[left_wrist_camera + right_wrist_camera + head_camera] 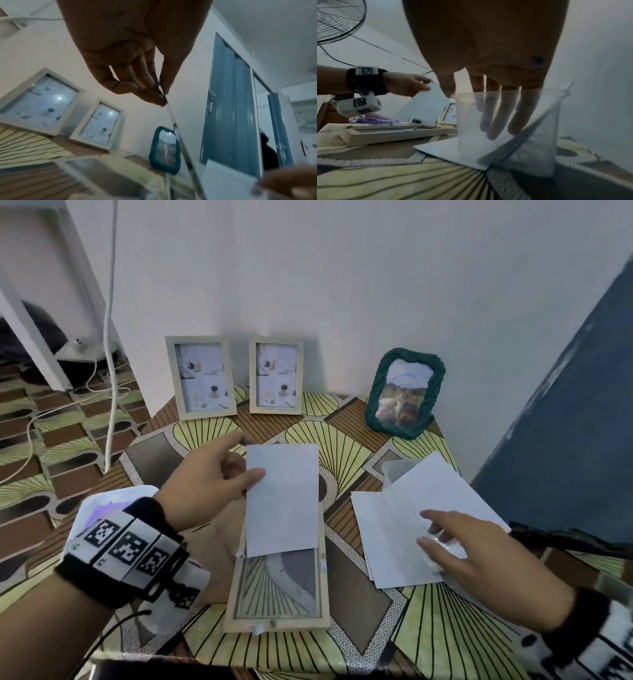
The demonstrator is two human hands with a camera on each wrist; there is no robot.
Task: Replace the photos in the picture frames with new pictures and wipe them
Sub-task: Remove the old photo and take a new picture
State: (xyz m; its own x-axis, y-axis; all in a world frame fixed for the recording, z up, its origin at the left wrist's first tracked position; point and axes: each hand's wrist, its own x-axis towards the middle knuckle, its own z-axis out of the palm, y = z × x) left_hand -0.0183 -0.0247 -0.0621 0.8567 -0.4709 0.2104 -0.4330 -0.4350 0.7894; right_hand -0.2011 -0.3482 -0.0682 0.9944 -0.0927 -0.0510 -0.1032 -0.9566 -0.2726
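A light wooden frame (274,623) lies flat in the middle of the table, its glass showing the tablecloth through it. My left hand (248,470) pinches a white photo (282,498) by its left edge and holds it over the frame's far half. The left wrist view shows that photo (173,121) edge-on between thumb and fingers. My right hand (426,528) is over a stack of white prints (376,535), its straight fingers (494,121) showing through a clear plastic sleeve (394,474) that stands on them.
Two wooden frames (202,378) (275,374) and a green woven frame (404,393) lean on the back wall. A brown backing board (219,542) and a purple cloth (373,119) lie left of the open frame. A blue folding door (565,422) stands right; cables (109,337) run left.
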